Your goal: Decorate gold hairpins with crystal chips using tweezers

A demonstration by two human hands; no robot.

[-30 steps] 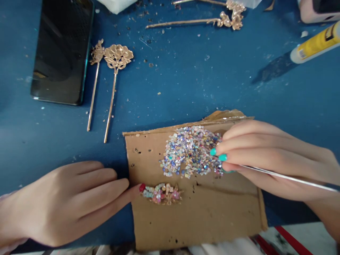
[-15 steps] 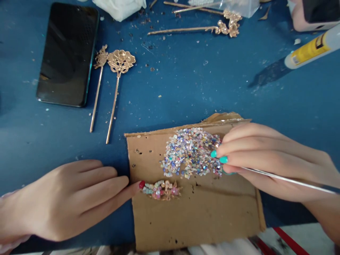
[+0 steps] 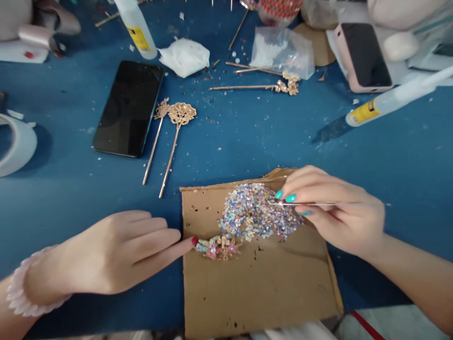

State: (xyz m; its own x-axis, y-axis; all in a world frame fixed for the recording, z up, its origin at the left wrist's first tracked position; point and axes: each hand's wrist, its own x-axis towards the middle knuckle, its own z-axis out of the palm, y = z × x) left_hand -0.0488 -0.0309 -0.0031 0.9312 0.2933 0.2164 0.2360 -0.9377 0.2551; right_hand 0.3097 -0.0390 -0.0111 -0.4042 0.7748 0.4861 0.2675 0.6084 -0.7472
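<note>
My left hand [image 3: 120, 255] rests at the left edge of a cardboard sheet [image 3: 255, 293]. Its fingers are folded close together, and the red-nailed fingertip presses on the end of a hair ornament [image 3: 221, 248] with pink flowers and pale green and peach stones. The left thumb is hidden. Over a heap of small multicoloured stones [image 3: 244, 208] on the cardboard, my right hand [image 3: 329, 203] pinches a thin, pointed metal tool [image 3: 339, 204] between green-nailed fingers. The tool's tip is among the stones; whether it grips one is too small to tell.
Beyond the cardboard lie a black phone [image 3: 129, 108], gold hairpins [image 3: 181, 115] and more hairpins [image 3: 292, 86]. Glue bottles stand at the right [image 3: 368, 112] and far left [image 3: 138, 33]. A white tape roll [image 3: 26, 144], a plastic bag [image 3: 281, 52] and a pink-cased phone [image 3: 364, 56] are around.
The view has shifted, showing more of the table's far side. The tool in my right hand has turned from slanting to nearly level, its tip still at the stones. My left fingertip stays on the ornament.
</note>
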